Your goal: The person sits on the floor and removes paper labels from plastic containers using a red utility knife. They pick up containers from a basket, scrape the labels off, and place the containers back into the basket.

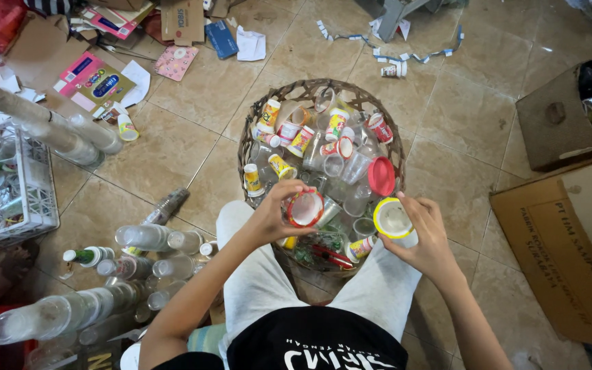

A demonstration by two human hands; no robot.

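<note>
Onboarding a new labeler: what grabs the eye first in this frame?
The woven basket at centre, heaped with clear and printed plastic cups. Just above the person's lap, the left hand holds a red-rimmed cup and the right hand a yellow-rimmed cup. At lower left, long stacks of clear cups lie on the tiled floor.

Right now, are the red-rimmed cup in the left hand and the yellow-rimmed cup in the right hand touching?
Apart. The head view shows the red-rimmed cup and the yellow-rimmed cup with basket contents visible in the gap between them.
</note>
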